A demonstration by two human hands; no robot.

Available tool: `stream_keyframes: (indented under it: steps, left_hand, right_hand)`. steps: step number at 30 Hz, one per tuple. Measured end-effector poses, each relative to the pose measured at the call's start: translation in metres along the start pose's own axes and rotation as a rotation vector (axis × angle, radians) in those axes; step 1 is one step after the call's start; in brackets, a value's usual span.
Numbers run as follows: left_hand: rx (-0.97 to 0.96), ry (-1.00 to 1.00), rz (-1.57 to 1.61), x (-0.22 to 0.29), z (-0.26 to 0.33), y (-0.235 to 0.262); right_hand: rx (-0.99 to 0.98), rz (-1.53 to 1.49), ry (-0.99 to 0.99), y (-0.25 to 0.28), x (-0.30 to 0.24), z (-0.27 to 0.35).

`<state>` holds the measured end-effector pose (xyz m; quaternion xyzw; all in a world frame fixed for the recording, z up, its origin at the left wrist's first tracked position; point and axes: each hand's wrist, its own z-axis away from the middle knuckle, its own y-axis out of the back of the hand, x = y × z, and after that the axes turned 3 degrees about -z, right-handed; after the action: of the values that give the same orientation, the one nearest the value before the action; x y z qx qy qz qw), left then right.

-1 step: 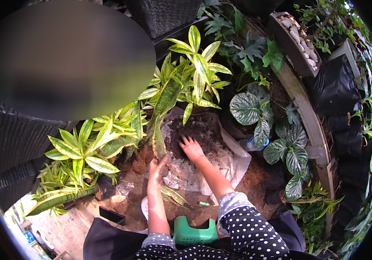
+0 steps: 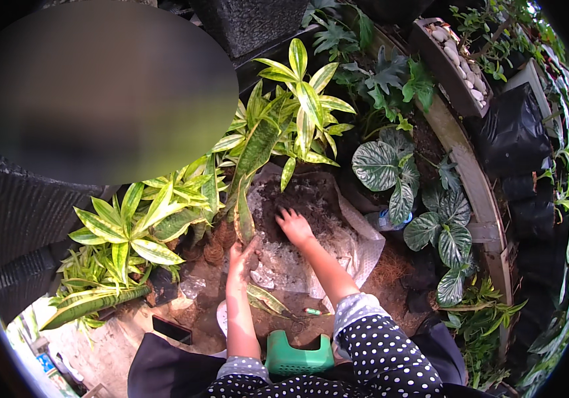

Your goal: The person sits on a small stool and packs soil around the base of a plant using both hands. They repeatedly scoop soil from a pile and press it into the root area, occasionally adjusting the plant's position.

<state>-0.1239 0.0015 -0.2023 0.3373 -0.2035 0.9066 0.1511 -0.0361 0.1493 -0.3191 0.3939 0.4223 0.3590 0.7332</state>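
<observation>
A tall green snake plant leaf (image 2: 243, 215) with yellow edges comes down to my left hand (image 2: 238, 265). Its lower end lies between my thumb and fingers, which close on it; soil smears the palm. To the right, my right hand (image 2: 294, 227) rests on dark soil (image 2: 297, 192) with its fingers spread and the tips touching the soil. No object shows in it. The soil lies on a whitish plastic sack (image 2: 362, 255). A cut piece of snake plant leaf (image 2: 270, 302) is on the ground just below the sack.
A green plastic stool (image 2: 297, 355) stands close in front of me. A dark phone (image 2: 171, 330) lies at lower left. Variegated yellow-green plants (image 2: 122, 229) crowd the left, and dark-leaved plants (image 2: 453, 229) stand right, beside a curved edging (image 2: 466, 169). A small green-and-white item (image 2: 312, 311) lies near the stool.
</observation>
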Motion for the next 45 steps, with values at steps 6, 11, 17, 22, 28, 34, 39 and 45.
stream_keyframes:
  steps: [6,11,17,22,28,34,39,45]
  left_hand:
    - [0.017,-0.003,-0.045,0.006,-0.003,0.001]
    - [0.011,0.000,-0.017,0.010,-0.003,-0.004]
    - [0.016,0.013,0.006,-0.003,-0.008,0.001]
    - [0.024,0.022,-0.022,-0.001,-0.011,-0.008]
    - [0.006,-0.023,-0.001,-0.006,-0.013,-0.010]
    - [-0.035,-0.015,0.035,-0.007,-0.011,-0.015]
    - [-0.018,0.001,0.022,-0.003,-0.009,-0.022]
    - [-0.051,-0.029,0.029,0.005,0.014,-0.047]
  right_hand:
    - [0.208,-0.646,-0.225,0.021,0.032,-0.011]
    - [0.360,-1.042,-0.318,0.018,0.066,-0.005]
    - [0.099,-0.362,-0.336,0.023,0.024,0.020]
    - [0.132,-0.030,-0.328,-0.001,0.006,0.022]
    - [0.136,-0.359,-0.340,0.016,0.007,0.049]
    - [0.627,-1.516,-0.675,0.010,0.034,0.043]
    - [0.444,-2.188,-0.711,0.032,0.038,0.053]
    - [0.391,-2.513,-0.403,0.027,0.024,0.075]
